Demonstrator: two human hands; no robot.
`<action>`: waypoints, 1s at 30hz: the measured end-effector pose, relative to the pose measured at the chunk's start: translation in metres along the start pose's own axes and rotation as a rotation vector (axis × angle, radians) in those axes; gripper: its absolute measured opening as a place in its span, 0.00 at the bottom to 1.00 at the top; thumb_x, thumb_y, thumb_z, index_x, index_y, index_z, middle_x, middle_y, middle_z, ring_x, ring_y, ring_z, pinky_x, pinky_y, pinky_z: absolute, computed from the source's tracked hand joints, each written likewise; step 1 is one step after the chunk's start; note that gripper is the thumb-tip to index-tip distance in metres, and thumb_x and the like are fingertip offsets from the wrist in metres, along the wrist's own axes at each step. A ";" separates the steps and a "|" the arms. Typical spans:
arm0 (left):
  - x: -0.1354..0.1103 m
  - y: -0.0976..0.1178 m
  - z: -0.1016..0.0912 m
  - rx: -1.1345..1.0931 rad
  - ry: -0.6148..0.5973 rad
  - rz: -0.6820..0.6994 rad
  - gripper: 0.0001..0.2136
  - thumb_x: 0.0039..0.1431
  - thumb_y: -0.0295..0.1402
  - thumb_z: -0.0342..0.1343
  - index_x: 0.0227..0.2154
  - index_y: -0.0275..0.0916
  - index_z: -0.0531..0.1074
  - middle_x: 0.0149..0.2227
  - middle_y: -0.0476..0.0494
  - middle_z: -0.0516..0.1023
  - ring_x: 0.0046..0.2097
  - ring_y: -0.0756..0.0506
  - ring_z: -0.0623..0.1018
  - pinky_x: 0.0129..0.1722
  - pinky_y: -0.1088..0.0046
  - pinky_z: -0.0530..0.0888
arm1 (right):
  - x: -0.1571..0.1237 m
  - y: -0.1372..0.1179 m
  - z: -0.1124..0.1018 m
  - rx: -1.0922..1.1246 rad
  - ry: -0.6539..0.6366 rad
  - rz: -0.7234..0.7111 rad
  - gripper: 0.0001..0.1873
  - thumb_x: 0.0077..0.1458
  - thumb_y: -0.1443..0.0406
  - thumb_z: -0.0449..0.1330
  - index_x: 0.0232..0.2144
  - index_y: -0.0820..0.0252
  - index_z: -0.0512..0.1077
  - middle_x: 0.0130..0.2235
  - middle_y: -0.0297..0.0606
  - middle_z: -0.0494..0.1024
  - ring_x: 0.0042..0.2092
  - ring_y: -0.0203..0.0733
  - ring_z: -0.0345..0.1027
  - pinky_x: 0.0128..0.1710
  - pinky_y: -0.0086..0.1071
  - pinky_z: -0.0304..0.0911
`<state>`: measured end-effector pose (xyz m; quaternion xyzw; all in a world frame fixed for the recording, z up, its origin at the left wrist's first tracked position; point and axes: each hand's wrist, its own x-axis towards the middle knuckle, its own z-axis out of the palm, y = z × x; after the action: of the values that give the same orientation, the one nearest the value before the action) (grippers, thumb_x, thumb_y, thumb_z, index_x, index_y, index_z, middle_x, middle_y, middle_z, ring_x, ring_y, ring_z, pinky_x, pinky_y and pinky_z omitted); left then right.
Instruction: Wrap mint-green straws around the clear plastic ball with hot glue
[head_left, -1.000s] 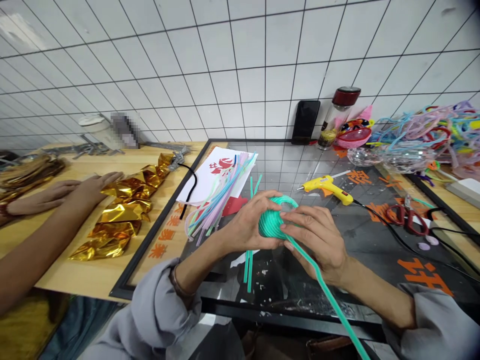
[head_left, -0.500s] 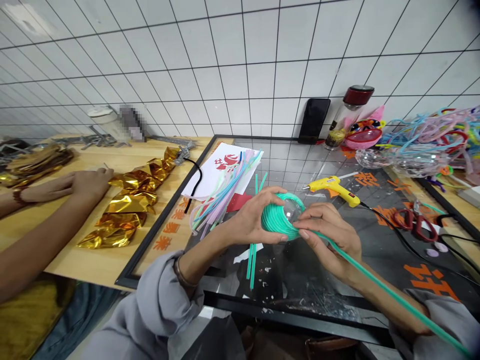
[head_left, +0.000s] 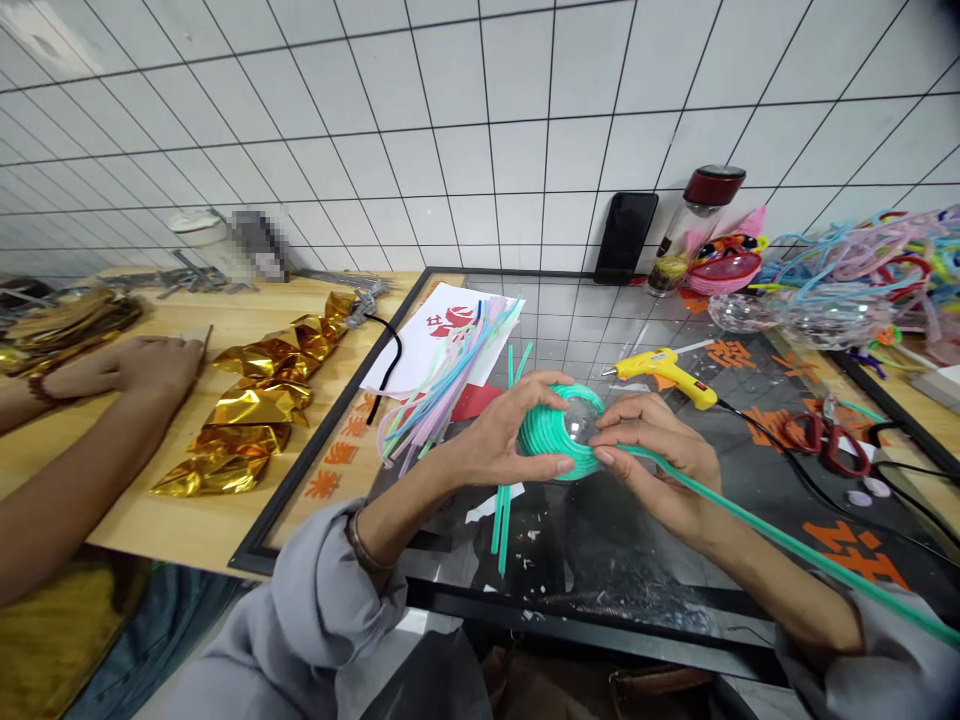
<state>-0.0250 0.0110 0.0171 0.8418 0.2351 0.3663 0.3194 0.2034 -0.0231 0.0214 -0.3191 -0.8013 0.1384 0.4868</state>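
A clear plastic ball [head_left: 578, 421] is wrapped in rings of green pipe cleaner [head_left: 545, 434], with a round bare patch facing right. My left hand [head_left: 511, 428] cups the wrapped ball from the left, thumb below and fingers above. At the ball's right side, my right hand [head_left: 660, 458] pinches the loose green strand against its edge. From those fingertips the strand trails over my right forearm to the lower right. Under the ball, more green pipe cleaners [head_left: 501, 530] lie on the dark glass board.
A yellow glue gun [head_left: 664, 374] and red-handled scissors [head_left: 829, 440] lie right. Pastel pipe cleaners [head_left: 457, 375] rest on white paper [head_left: 409, 340]. A phone [head_left: 627, 238] and glass bottle [head_left: 686, 235] stand behind. At left are gold foil [head_left: 251, 410] and another person's hands [head_left: 161, 365].
My hands keep their grip, and the ball has turned slightly. The trailing strand now lies a little higher at the right. The other person's hand at the left has shifted slightly left.
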 end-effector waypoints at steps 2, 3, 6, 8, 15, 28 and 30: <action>0.000 0.001 0.000 -0.013 -0.001 -0.010 0.19 0.59 0.37 0.63 0.49 0.42 0.64 0.61 0.33 0.67 0.65 0.36 0.68 0.63 0.49 0.67 | -0.001 0.001 0.001 0.002 0.001 0.010 0.04 0.59 0.68 0.63 0.34 0.55 0.79 0.37 0.37 0.77 0.41 0.42 0.71 0.41 0.37 0.69; -0.001 0.001 0.001 -0.017 -0.002 -0.011 0.18 0.60 0.36 0.62 0.49 0.42 0.63 0.61 0.33 0.66 0.64 0.37 0.68 0.62 0.50 0.67 | -0.001 0.002 0.001 0.000 0.003 0.014 0.04 0.59 0.68 0.63 0.34 0.54 0.79 0.37 0.37 0.77 0.41 0.42 0.71 0.41 0.38 0.69; -0.001 0.001 0.002 -0.018 0.002 -0.016 0.15 0.62 0.36 0.59 0.49 0.42 0.63 0.61 0.33 0.66 0.64 0.38 0.69 0.61 0.51 0.68 | -0.003 0.004 0.003 0.006 0.006 0.029 0.04 0.59 0.67 0.63 0.34 0.54 0.79 0.38 0.37 0.76 0.42 0.42 0.71 0.41 0.38 0.69; -0.001 0.001 0.002 -0.018 0.003 -0.018 0.14 0.63 0.36 0.58 0.49 0.43 0.63 0.62 0.33 0.66 0.64 0.38 0.69 0.61 0.51 0.68 | -0.003 0.005 0.003 0.019 0.008 0.052 0.03 0.58 0.67 0.64 0.34 0.54 0.79 0.38 0.37 0.76 0.41 0.42 0.70 0.41 0.39 0.69; -0.003 0.000 0.001 -0.020 -0.004 -0.020 0.11 0.66 0.36 0.54 0.49 0.44 0.63 0.63 0.35 0.65 0.65 0.38 0.68 0.62 0.51 0.67 | -0.001 0.007 0.004 0.075 0.029 0.134 0.02 0.58 0.64 0.66 0.32 0.54 0.79 0.36 0.36 0.74 0.40 0.41 0.70 0.41 0.37 0.69; -0.003 -0.004 0.006 -0.036 0.038 0.012 0.12 0.65 0.36 0.57 0.49 0.44 0.63 0.61 0.36 0.67 0.64 0.39 0.69 0.62 0.52 0.68 | 0.000 0.008 0.006 0.087 0.026 0.130 0.04 0.57 0.63 0.66 0.30 0.54 0.79 0.36 0.36 0.74 0.41 0.41 0.70 0.42 0.38 0.69; -0.003 -0.005 0.006 -0.040 0.051 0.007 0.12 0.64 0.35 0.58 0.48 0.44 0.63 0.61 0.36 0.67 0.63 0.39 0.69 0.61 0.52 0.68 | 0.002 0.007 0.004 0.082 0.017 0.153 0.04 0.57 0.62 0.66 0.29 0.54 0.79 0.36 0.36 0.74 0.40 0.41 0.70 0.42 0.38 0.69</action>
<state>-0.0224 0.0102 0.0094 0.8265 0.2326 0.3933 0.3288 0.2016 -0.0166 0.0168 -0.3603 -0.7640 0.2049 0.4944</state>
